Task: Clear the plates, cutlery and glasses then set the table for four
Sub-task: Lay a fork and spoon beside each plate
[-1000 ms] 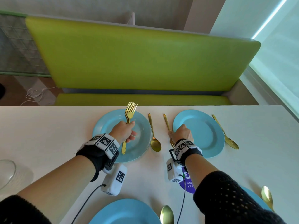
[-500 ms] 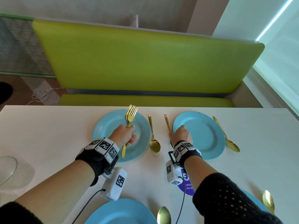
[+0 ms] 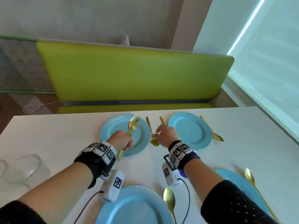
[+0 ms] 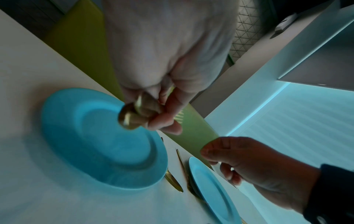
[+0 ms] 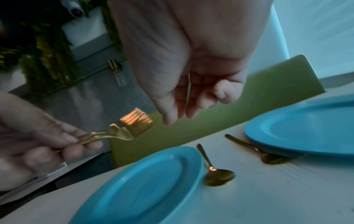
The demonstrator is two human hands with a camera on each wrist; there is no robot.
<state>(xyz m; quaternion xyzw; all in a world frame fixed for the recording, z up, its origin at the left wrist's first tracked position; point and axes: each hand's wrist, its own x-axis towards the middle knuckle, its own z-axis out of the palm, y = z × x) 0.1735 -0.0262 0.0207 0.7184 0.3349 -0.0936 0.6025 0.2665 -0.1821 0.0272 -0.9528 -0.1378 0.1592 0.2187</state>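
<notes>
— Four plates, and nothing lies on the parts I can see. Is this laying or clearing?

— Clearing, I'd say. The left hand (image 3: 120, 140) grips a bunch of forks (image 3: 135, 123) by the handles, tines up and away, above the far left plate (image 3: 110, 126). Bunched like that, one fist carries them all and the other hand is free to pick.

— How many forks?

— Two at least; the tines overlap, so I can't count them.

— And the right hand (image 3: 165, 135)?

— Holding nothing, fingers loose and pointing down, above the table (image 3: 48, 135) between the two far plates. Just under it are a spoon (image 3: 152, 139) and a lone fork (image 3: 161, 119).

— Which will it take?

— My guess is the fork, to join the bunch. Its tines sit right against the rim of the far right plate (image 3: 191, 130), maybe under it, so it may need sliding out first.

— The other spoons?

— One lies to the right of each plate I can see, untouched.

— Any glasses (image 3: 24, 168)?

— Off at the left edge, well apart from the plates. They look empty, though they're clear glass and half out of sight.
</notes>
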